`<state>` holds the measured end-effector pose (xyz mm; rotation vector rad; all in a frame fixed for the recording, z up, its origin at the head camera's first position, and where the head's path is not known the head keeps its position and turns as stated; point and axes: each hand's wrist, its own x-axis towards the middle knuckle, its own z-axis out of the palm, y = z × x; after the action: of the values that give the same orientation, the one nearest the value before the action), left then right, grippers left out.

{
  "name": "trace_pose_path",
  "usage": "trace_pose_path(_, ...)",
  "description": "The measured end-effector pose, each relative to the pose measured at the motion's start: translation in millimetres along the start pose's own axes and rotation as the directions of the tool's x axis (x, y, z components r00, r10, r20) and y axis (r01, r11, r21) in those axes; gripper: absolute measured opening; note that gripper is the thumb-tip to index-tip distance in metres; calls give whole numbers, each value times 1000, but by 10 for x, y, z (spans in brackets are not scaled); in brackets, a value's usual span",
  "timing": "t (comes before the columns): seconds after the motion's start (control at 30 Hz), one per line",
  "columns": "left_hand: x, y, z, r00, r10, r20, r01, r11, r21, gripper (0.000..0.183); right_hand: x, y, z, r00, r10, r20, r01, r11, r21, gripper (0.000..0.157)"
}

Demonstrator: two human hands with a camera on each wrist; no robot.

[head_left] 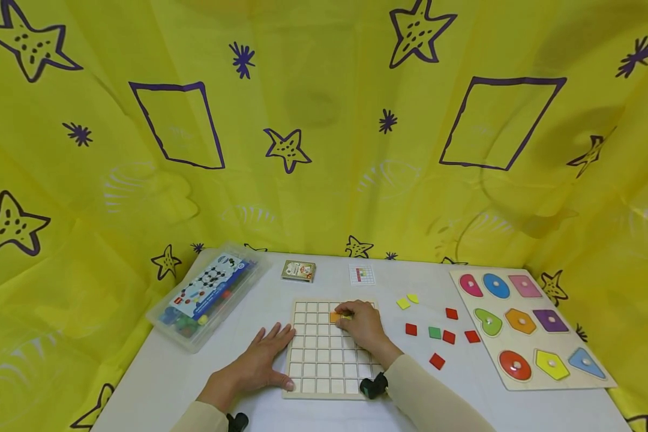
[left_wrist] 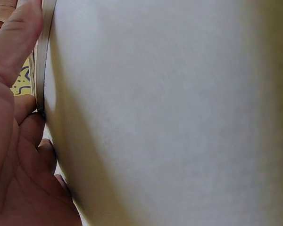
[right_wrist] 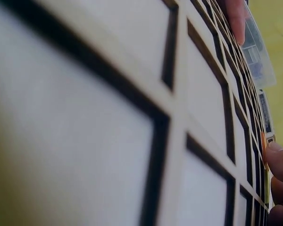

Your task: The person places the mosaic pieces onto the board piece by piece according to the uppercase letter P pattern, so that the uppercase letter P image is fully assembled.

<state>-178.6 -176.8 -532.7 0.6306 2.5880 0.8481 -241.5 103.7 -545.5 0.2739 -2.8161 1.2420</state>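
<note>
A wooden grid board (head_left: 309,354) with square cells lies in the middle of the table. My left hand (head_left: 260,358) rests along its left side with the fingers spread, the thumb at the lower left corner. In the left wrist view the fingers (left_wrist: 30,127) touch the board's edge. Over the upper part of the grid, my right hand (head_left: 363,324) pinches an orange square tile (head_left: 334,317) between thumb and fingertips. A yellow-green tile (head_left: 347,315) shows partly beneath those fingers. In the right wrist view, the thumb is right at the orange tile (right_wrist: 263,141).
Loose red tiles (head_left: 411,329), a green tile (head_left: 434,332) and yellow tiles (head_left: 403,303) lie right of the board. Farther right is a shape puzzle (head_left: 507,345). A clear plastic box (head_left: 207,300) stands left; a small card box (head_left: 299,270) and a pattern card (head_left: 362,275) lie behind.
</note>
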Motion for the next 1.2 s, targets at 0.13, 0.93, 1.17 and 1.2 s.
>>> trace_pose_path(0.13,-2,-2,0,1000,1,-1,-1,1000,-5,117,0,7,-16,1000,0,-5,0,999,42,21)
trace_pose_path(0.93,-13,-21,-10,1000,17,-7,-17,1000,-10,116,-20,32,-298,993,122,2,-118,957,265,21)
trace_pose_path(1.17,-15,-37,1,1000,20,-8,-20,1000,-1,116,-50,93,-419,990,142,-14,-134,956,261,23)
trace_pose_path(1.2,-16,-36,2,1000,20,-8,-20,1000,-3,116,-58,107,-441,990,141,-18,-132,958,255,24)
